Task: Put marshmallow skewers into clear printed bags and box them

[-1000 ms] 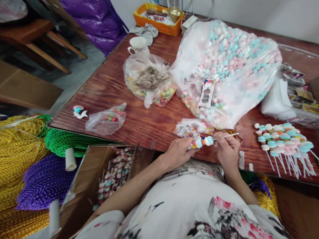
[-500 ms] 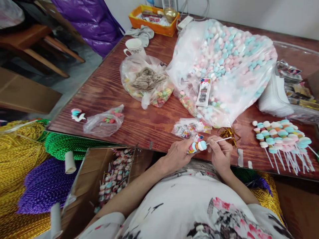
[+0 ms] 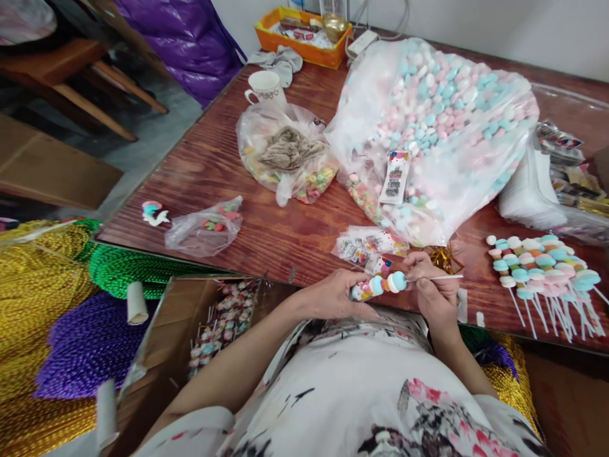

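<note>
A candy skewer [image 3: 380, 285] in a clear printed wrapper, with blue, white and orange pieces on a white stick, lies level at the table's front edge. My left hand [image 3: 333, 295] holds its wrapped end, thumb below and fingers above. My right hand [image 3: 434, 289] pinches the wrapper's other end around the stick, which pokes out to the right. Just behind my hands are flat printed wrappers [image 3: 366, 244] and gold twist ties [image 3: 443, 259]. To the right, several finished-looking skewers [image 3: 547, 266] lie in a pile, sticks toward me.
A big bag of pastel candies [image 3: 438, 127] covers the table's middle, a smaller candy bag [image 3: 288, 152] and white cup [image 3: 266, 87] left of it. An orange tray [image 3: 304, 44] stands at the back. Below the edge is a carton [image 3: 157, 336] of wrapped skewers.
The skewer shows more of its length between my hands. My right hand has shifted right and lower, and my left hand's thumb is now apart from its fingers. The view has shifted slightly.
</note>
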Demonstrator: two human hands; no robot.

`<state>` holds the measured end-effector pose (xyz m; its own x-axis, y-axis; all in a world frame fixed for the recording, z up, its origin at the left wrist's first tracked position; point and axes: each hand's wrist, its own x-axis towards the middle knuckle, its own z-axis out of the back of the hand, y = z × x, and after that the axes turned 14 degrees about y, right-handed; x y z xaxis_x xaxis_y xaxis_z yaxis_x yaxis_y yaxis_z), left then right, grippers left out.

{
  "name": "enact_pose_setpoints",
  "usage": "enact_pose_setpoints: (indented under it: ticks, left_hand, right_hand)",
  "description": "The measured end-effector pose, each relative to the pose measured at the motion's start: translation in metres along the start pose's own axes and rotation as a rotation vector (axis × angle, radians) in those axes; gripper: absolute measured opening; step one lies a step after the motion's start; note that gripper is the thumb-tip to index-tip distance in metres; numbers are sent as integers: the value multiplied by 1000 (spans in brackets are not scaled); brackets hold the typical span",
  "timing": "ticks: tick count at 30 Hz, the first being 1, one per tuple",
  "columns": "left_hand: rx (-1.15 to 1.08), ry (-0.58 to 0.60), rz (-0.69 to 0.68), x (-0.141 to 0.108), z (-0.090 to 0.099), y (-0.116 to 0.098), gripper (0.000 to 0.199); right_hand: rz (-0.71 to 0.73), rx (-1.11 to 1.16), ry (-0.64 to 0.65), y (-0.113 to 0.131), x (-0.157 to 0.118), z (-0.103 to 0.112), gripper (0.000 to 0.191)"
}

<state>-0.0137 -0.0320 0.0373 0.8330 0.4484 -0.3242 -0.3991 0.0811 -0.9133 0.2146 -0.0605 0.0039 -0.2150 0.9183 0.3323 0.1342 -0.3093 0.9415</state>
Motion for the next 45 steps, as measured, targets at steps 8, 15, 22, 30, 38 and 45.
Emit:
enact_pose_setpoints:
  ticks: [8, 15, 22, 30, 38, 45]
  left_hand:
    - [309, -313, 93, 16, -14, 4, 25]
    - [638, -682, 15, 2, -20, -3, 45]
    - [24, -743, -23, -22, -17, -1, 23]
    - [-1061, -526, -128, -18, -18, 32, 60]
    - [-1404, -653, -509, 4, 2, -15, 34]
    - [-1490, -550, -613, 16, 15, -28, 46]
  right_hand:
    - [-92, 31, -37, -6, 2, -17, 21]
    - [4, -203, -84, -6, -3, -16, 16]
    - [302, -517, 309, -4, -12, -12, 42]
    - [485, -796, 319, -7, -18, -14, 38]
    - [526, -809, 297, 9, -4, -33, 32]
    - [506, -814, 236, 6, 13, -45, 37]
